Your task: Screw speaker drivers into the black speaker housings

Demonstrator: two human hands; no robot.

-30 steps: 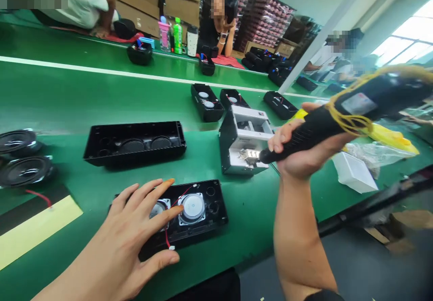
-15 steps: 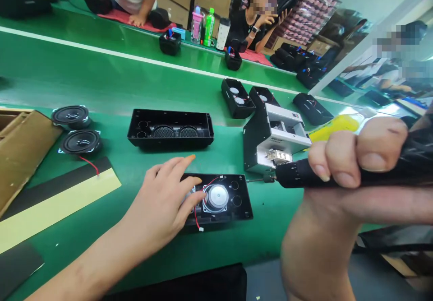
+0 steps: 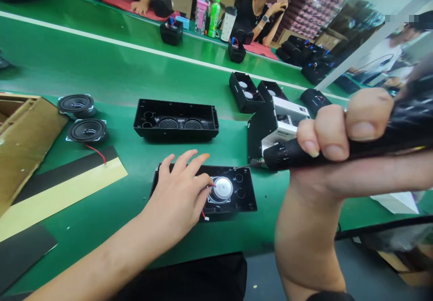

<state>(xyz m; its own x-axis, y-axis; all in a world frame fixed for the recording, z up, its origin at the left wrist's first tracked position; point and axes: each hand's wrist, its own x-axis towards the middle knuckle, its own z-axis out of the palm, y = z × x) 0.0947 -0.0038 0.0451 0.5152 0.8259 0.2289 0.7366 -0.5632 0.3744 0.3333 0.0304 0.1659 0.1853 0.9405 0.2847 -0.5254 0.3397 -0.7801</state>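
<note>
Fingers spread, my left hand [image 3: 181,190] lies over a black speaker housing [image 3: 248,201] on the green bench. Its thumb and index finger are beside a round silver-backed speaker driver [image 3: 223,187] fitted inside. A red wire with a white plug [image 3: 206,219] hangs over the housing's near edge. My right hand [image 3: 338,131] is wrapped round a black electric screwdriver [image 3: 282,155], held almost level. The thin bit points left, its tip over the housing's far edge near the driver; whether it touches is unclear. My left hand hides the left part of the housing.
Behind stands another black housing [image 3: 176,134] with two round grilles. A screw feeder [image 3: 259,131] sits right of it, partly behind the screwdriver. Two loose speaker drivers [image 3: 87,131] and a cardboard box [image 3: 30,143] are at left. Co-workers [image 3: 259,14] sit across the bench.
My right hand has brought the screwdriver left, so its bit now reaches over the housing's far edge. My left hand's fingers have spread a little more. The whole view has shifted slightly.
</note>
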